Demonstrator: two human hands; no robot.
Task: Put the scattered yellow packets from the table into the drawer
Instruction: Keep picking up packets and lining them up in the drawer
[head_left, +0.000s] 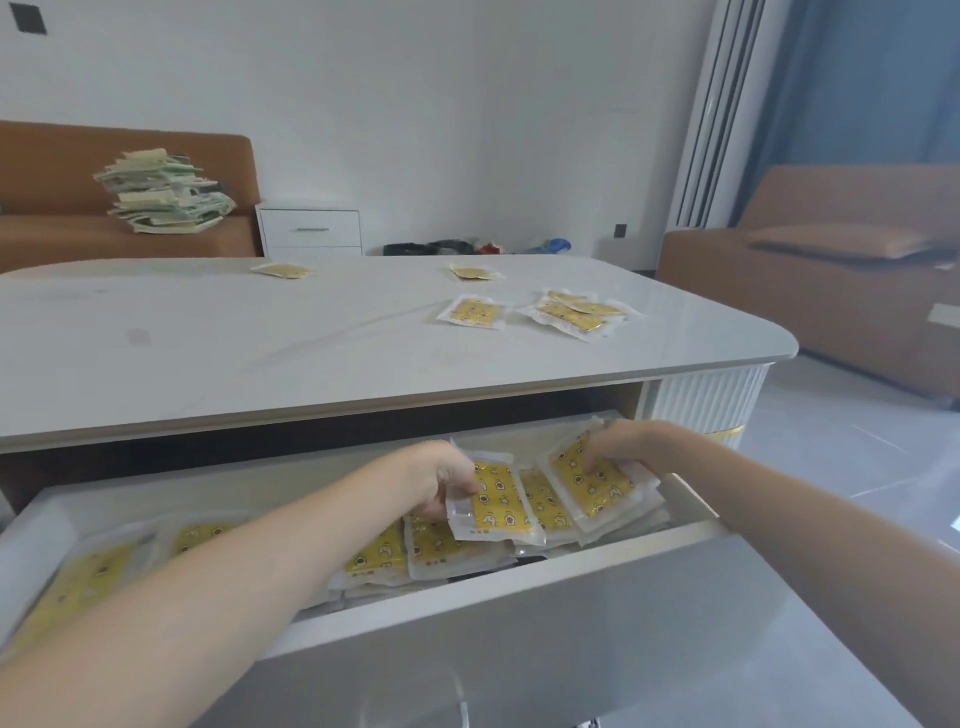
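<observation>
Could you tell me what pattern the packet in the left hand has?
Yellow with small star-like shapes, in the head view: packet, left hand.

The left hand (441, 480) pinched a yellow packet (491, 501) inside the open drawer (519, 577). Just right of that grip, the right hand (615, 447) pressed on another packet (592, 480) — more lay beneath.

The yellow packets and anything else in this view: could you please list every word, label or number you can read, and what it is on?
None can be read.
Packet in the left hand: small dark marks near its lower edge, too blurred.
Packets on the table: pattern only, too small.
Stack on the sofa: too far to read.
</observation>
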